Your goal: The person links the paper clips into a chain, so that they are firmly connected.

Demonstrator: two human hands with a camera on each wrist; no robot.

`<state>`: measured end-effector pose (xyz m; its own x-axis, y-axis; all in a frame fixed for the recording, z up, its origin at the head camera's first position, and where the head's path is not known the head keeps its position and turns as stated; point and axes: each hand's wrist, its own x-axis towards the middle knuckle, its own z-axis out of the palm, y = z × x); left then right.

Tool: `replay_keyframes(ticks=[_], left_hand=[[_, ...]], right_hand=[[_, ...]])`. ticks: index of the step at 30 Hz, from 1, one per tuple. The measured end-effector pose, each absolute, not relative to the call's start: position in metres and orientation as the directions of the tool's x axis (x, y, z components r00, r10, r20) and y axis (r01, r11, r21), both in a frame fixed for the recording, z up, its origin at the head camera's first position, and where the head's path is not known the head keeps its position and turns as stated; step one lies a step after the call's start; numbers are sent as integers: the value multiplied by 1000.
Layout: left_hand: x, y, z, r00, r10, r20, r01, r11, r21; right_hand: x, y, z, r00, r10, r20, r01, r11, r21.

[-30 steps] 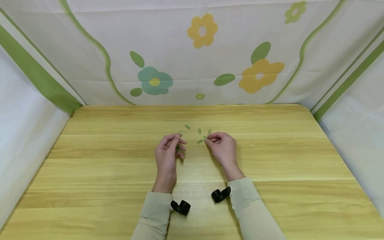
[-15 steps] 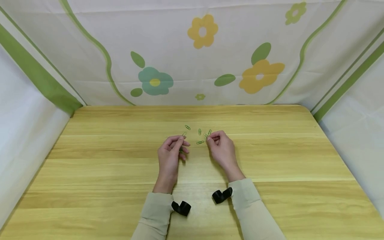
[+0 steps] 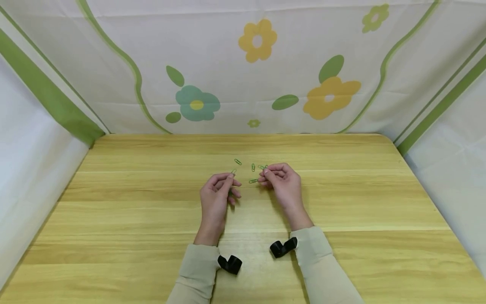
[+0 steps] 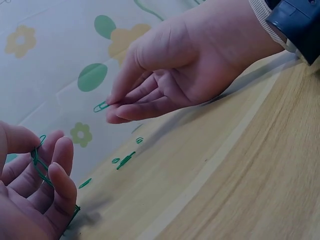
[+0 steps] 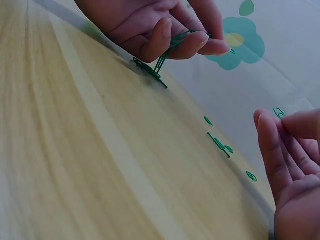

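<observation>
Between thumb and fingers, my left hand [image 3: 215, 198] pinches the end clip of a chain of green paper clips [image 4: 41, 172]. In the right wrist view the chain passes across the fingers and hangs down, its lower links [image 5: 150, 71] at the tabletop. Facing it, a short gap away, my right hand [image 3: 285, 185] holds a single green paper clip [image 4: 101, 106] by thumb and fingertips, one end sticking out. Several loose paper clips lie on the table just beyond the hands, among them one at the back [image 3: 237, 161] and one beside the right fingers [image 3: 252, 181].
The wooden table [image 3: 133, 211] stretches out on both sides of the hands. A white cloth [image 3: 235, 76] printed with flowers hangs behind its back edge. Black wrist cameras [image 3: 230, 264] sit on both sleeve cuffs.
My right hand has lifted a paper clip from among the loose ones and moved slightly up and right. My left hand has shifted slightly right with the chain.
</observation>
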<state>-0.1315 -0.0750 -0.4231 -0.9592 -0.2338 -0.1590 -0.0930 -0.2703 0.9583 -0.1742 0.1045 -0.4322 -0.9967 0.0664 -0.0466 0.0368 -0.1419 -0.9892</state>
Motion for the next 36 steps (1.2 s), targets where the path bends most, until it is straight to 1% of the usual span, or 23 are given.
replay_keyframes(ticks=[6, 10, 20, 36], left_hand=[[-132, -74, -424, -960, -228, -164, -102, -260, 960], [-132, -73, -425, -960, -226, -167, -106, -257, 961], [-132, -72, -425, -960, -220, -174, -114, -260, 959], [-132, -72, -426, -960, -217, -179, -120, -260, 958]], right_hand=[[-172, 104, -430, -999, 44, -29, 18, -236, -972], [-171, 103, -429, -999, 38, -22, 10, -272, -962], [-169, 102, -429, -999, 37, 11, -21, -282, -959], [-169, 102, -429, -998, 55, -12, -6, -325, -946]])
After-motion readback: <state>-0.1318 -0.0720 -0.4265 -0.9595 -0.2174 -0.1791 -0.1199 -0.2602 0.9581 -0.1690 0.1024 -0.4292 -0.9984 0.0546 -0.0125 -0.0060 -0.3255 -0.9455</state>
